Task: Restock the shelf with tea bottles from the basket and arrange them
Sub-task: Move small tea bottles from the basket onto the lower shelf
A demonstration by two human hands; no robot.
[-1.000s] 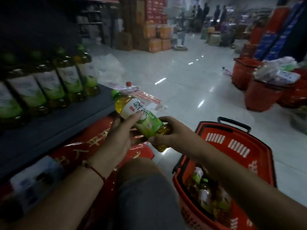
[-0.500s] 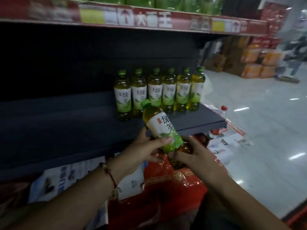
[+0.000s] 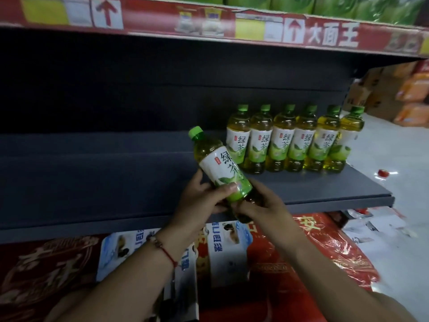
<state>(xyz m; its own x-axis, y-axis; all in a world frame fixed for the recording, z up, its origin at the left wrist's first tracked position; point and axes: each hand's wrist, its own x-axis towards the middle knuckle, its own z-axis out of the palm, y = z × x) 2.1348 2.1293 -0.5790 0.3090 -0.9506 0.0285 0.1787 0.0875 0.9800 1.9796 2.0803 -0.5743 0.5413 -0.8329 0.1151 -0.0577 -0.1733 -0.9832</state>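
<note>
Both hands hold one green tea bottle (image 3: 220, 163) with a green cap and white-green label, tilted with its cap up and to the left, just in front of the dark shelf board (image 3: 97, 182). My left hand (image 3: 199, 201) wraps the lower label from the left. My right hand (image 3: 260, 205) grips the bottle's base from the right. A row of several matching tea bottles (image 3: 294, 138) stands upright on the right part of the shelf, just right of and behind the held bottle. The basket is out of view.
A higher shelf with a red price strip (image 3: 209, 24) hangs overhead, with green packs on it. Red and white packaged goods (image 3: 232, 256) lie below the shelf. Pale floor with scattered papers (image 3: 380, 228) and stacked cartons (image 3: 394, 94) is to the right.
My view has swung from the basket and aisle up to the shelf. Both hands carried the bottle up from beside the basket to the shelf front, left of the row.
</note>
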